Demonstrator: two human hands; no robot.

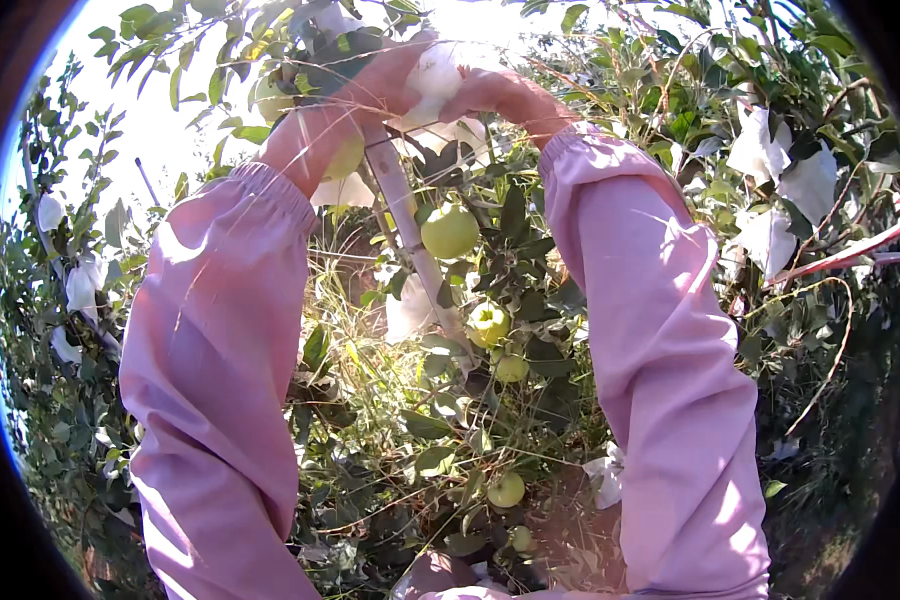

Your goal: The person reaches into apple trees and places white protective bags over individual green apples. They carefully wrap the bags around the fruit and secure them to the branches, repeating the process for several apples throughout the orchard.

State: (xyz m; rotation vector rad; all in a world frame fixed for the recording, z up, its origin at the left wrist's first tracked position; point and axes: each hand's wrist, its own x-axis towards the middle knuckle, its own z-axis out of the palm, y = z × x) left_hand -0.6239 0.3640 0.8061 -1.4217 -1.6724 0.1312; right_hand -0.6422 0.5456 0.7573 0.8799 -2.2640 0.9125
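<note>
Both my arms, in pink sleeves, reach up into an apple tree. At the top, my left hand (392, 82) and my right hand (492, 95) close in from either side on a pale white fruit bag (434, 78). Glare washes out the bag, and leaves partly cover my left hand, so I cannot tell what is inside it. By my left wrist hangs a green apple (346, 156), partly hidden. Below the hands another green apple (450, 231) hangs bare beside a pale slanting branch (402, 205).
Lower down hang a yellow-green apple (488, 324) and a small green apple (506, 490). White bags (760, 147) cluster on the right-hand branches; a white bag (84, 285) hangs at the left. A reddish branch (850, 250) juts in from the right. Dry grass stands below.
</note>
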